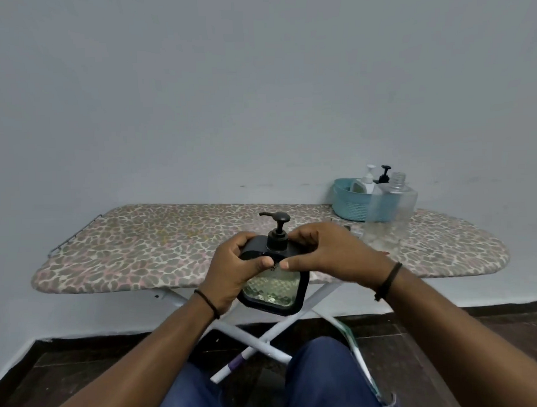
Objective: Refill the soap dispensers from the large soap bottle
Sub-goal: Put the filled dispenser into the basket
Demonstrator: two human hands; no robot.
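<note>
A square soap dispenser (275,290) with a black frame, clear patterned sides and a black pump (277,230) is held in front of the ironing board's near edge. My left hand (233,274) grips its left side, thumb across the top. My right hand (326,250) grips its right shoulder, thumb meeting the left thumb at the front. A large clear soap bottle (389,211), uncapped, stands at the board's right end. Two more dispensers, one white (365,181) and one with a black pump (384,175), stand in a blue basket (349,205).
The ironing board (159,246) with a leopard-print cover stands against a pale wall on white crossed legs (253,341). My knees in blue trousers (322,381) are below it, over a dark tiled floor.
</note>
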